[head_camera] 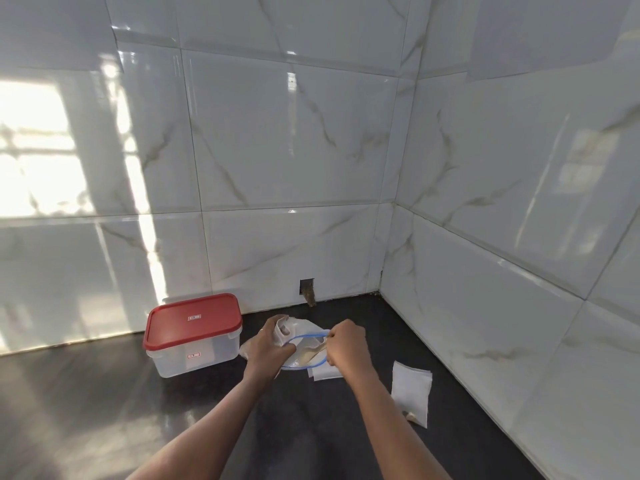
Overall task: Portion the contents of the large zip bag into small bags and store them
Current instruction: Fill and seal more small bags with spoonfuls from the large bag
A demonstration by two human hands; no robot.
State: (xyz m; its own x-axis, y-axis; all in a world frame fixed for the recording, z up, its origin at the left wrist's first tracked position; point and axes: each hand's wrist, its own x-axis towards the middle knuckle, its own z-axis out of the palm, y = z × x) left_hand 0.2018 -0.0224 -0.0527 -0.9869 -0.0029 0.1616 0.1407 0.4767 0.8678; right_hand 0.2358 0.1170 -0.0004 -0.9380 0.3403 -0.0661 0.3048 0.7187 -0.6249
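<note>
A large clear zip bag point(304, 348) with a blue zip rim lies on the dark counter, its mouth held wide. My left hand point(272, 344) grips the bag's left rim together with a small crumpled bag point(282, 329). My right hand point(346, 344) pinches the right side of the blue rim. Pale beige contents show inside the mouth. A small white bag point(412, 393) lies flat to the right, with a little beige material at its lower end. Another small bag point(323, 374) pokes out from under my right hand.
A clear plastic box with a red lid point(194, 336) stands shut to the left of the bags, against the back wall. Marble-look tiled walls meet in a corner at the right. The dark counter point(104, 410) stretches toward me and to the left.
</note>
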